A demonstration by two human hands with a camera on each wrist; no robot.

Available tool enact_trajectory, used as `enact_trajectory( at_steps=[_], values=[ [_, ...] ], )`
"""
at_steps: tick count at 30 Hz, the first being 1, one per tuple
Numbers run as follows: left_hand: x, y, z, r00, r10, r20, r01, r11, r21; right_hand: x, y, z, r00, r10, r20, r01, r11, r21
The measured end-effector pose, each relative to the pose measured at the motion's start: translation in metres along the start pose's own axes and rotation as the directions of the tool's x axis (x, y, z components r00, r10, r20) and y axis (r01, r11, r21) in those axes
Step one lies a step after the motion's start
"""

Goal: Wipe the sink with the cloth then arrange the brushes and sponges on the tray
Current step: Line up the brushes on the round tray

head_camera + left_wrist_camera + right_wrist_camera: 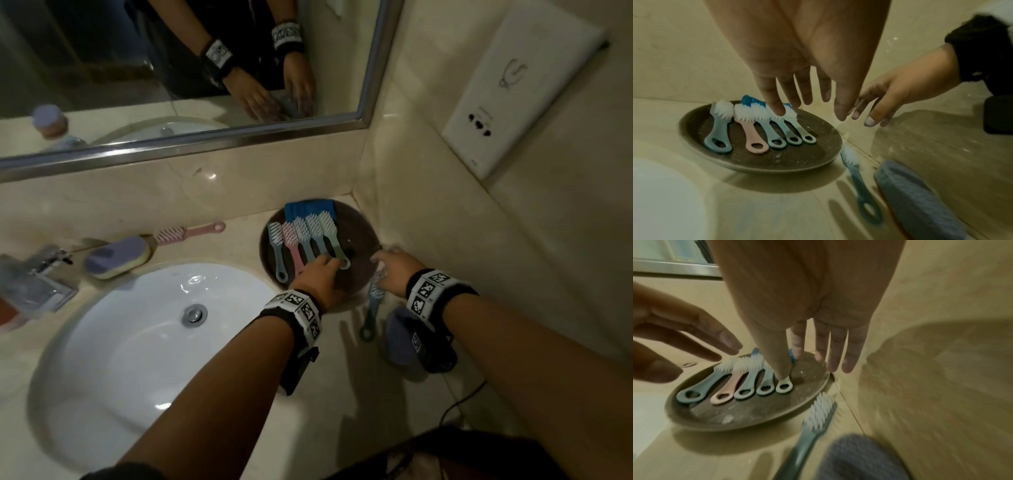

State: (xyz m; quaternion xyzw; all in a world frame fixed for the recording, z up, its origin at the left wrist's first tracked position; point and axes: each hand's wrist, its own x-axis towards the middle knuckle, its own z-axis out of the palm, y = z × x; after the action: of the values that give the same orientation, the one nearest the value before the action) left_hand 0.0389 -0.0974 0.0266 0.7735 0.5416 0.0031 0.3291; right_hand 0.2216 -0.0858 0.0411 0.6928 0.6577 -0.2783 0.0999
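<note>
Now both hands [318, 274] [394, 270] open, empty, above tray [363, 240] holding five brushes [301, 240].

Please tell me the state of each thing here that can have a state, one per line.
left hand: open, over handles.
right hand: open, holding nothing.
tray: holds five brushes in a row.
blue brush: on counter, off tray.
pink brush: on counter, off tray.
purple sponge: on counter.
sink: no water.
</note>
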Motion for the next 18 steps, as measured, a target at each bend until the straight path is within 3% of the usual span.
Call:
enact_trajectory(
  at_steps=[7,13,18],
  values=[
    [-0.007,0.010,0.040,0.993,-0.053,0.105,0.057,0.998,-0.031,-0.002,0.009,0.030,0.999,0.034,0.025,-0.032,0.998,-0.060],
    [0.002,0.017,0.080,0.991,-0.077,0.107,0.090,0.987,-0.131,0.008,0.023,0.043,0.998,0.052,-0.040,-0.057,0.991,-0.123],
    [0.009,0.019,0.104,0.994,-0.076,0.076,0.083,0.992,-0.094,0.016,0.028,0.046,0.999,0.024,-0.046,-0.024,1.000,-0.013]
  ],
)
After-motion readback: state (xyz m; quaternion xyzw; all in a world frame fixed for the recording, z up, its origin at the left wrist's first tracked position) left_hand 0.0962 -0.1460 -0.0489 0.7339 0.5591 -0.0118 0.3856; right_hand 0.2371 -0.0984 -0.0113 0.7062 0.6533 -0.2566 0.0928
